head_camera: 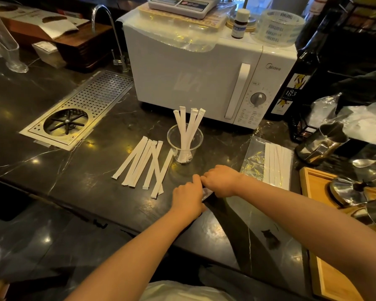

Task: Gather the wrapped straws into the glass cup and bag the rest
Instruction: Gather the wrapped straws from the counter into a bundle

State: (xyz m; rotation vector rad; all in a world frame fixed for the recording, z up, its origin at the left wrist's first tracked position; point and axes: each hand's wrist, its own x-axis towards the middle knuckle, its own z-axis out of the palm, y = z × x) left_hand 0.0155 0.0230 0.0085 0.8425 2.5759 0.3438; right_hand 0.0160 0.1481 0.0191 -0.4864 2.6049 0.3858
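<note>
A clear glass cup (193, 135) stands on the dark counter in front of the microwave, with several white wrapped straws (188, 124) upright in it. More wrapped straws (143, 164) lie fanned out on the counter to its left. A clear plastic bag (255, 157) to the right holds several straws (277, 165). My left hand (188, 197) and my right hand (220, 181) meet near the counter's front edge, both pinching the mouth of a second clear plastic bag (243, 216) that lies flat under my right forearm. What the fingers cover is hidden.
A white microwave (193, 77) stands behind the cup. A perforated metal rinser tray (78, 111) is set into the counter at left. At right are a dark bottle (295, 83), a steel pitcher (323, 142) and a wooden tray (317, 183) with metal ware.
</note>
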